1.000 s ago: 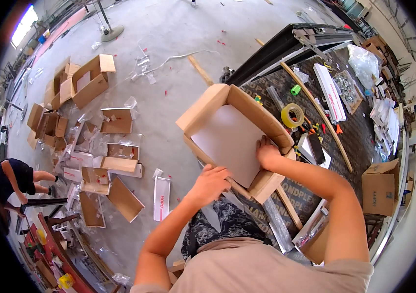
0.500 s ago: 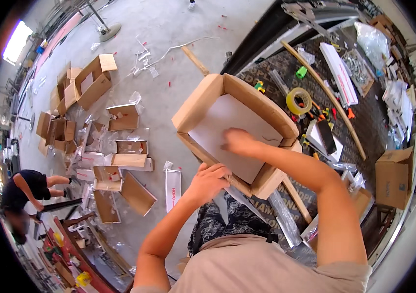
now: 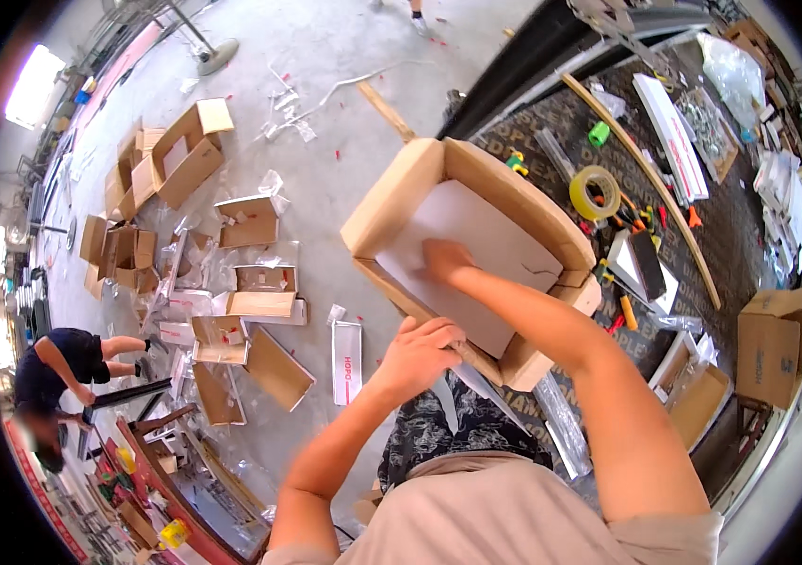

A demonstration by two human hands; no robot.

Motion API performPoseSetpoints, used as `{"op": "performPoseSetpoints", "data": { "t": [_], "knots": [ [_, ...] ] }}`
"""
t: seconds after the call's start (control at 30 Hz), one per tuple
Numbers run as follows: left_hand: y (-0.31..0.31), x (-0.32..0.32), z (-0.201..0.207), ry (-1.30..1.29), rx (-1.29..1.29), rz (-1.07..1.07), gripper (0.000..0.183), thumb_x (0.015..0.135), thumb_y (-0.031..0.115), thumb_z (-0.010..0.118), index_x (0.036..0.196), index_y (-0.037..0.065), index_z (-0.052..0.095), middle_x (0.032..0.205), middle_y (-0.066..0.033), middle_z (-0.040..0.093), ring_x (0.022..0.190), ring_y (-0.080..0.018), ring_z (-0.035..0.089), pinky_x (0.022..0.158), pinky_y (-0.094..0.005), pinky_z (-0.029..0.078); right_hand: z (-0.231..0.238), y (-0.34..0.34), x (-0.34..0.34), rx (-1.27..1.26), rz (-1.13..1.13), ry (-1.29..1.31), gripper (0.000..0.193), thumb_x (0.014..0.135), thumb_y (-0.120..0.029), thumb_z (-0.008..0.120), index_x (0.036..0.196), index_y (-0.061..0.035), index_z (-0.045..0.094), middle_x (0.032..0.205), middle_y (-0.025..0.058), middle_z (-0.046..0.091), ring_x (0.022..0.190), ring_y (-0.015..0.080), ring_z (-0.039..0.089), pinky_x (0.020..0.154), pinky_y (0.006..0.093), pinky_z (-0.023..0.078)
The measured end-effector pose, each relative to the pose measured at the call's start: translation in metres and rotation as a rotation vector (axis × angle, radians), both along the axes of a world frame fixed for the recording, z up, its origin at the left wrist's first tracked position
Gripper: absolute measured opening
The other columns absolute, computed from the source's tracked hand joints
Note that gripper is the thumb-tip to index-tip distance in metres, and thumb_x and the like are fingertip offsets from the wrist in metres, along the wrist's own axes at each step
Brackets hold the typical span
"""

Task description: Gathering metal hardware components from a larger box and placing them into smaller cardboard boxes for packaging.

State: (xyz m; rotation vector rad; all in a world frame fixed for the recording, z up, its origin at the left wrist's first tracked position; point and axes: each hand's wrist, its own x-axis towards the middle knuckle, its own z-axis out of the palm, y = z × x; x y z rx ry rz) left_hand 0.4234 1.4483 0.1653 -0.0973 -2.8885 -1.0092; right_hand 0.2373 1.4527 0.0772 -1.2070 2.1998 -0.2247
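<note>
The right hand (image 3: 444, 259) reaches down into an open corrugated cardboard box (image 3: 393, 200), its fingers bent against the white sheet (image 3: 500, 235) that covers the bottom; the hand is slightly blurred, so whether anything is pinched there cannot be told. The left hand (image 3: 415, 350) lies over the box's near-left rim, fingers narrowly spaced—how firmly it grips is hidden. The box sits tilted in view in front of the person's torso, at the left edge of a dark printed-board table (image 3: 514, 132).

Just beyond its far-right wall lies a yellowish tape roll (image 3: 579, 196), with a green roll (image 3: 599, 134) near a long wooden strip (image 3: 646, 184). A slim white carton (image 3: 671, 137) lies past the strip, and a brown carton (image 3: 766, 348) stands farther right.

On the floor to the left are a narrow white box (image 3: 347, 363) and opened cartons (image 3: 192, 169)—beyond them, a co-worker (image 3: 69, 363) in dark clothing bends over.
</note>
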Motion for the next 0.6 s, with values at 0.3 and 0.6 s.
{"op": "performPoseSetpoints", "data": {
  "t": [0.3, 0.6],
  "knots": [
    [0.006, 0.011, -0.003, 0.010, 0.017, -0.038, 0.013, 0.068, 0.014, 0.062, 0.078, 0.020, 0.065, 0.110, 0.0031, 0.057, 0.113, -0.0133, 0.048, 0.082, -0.0339, 0.034, -0.014, 0.005, 0.036, -0.681, -0.307, -0.409, 0.031, 0.090, -0.031, 0.049, 0.078, -0.0028, 0.056, 0.063, 0.0108, 0.054, 0.057, 0.0208, 0.052, 0.053, 0.0362, 0.041],
    [0.007, 0.011, -0.005, 0.054, 0.082, -0.029, 0.007, 0.070, 0.016, 0.058, 0.075, 0.017, 0.063, 0.107, 0.0027, 0.057, 0.111, -0.0125, 0.050, 0.079, -0.0314, 0.035, -0.025, 0.023, 0.039, -0.754, 0.181, 0.360, 0.028, 0.076, -0.017, 0.053, 0.102, -0.0062, 0.057, 0.111, 0.0125, 0.055, 0.105, 0.0305, 0.049, 0.090, 0.0450, 0.037]
  ]
}}
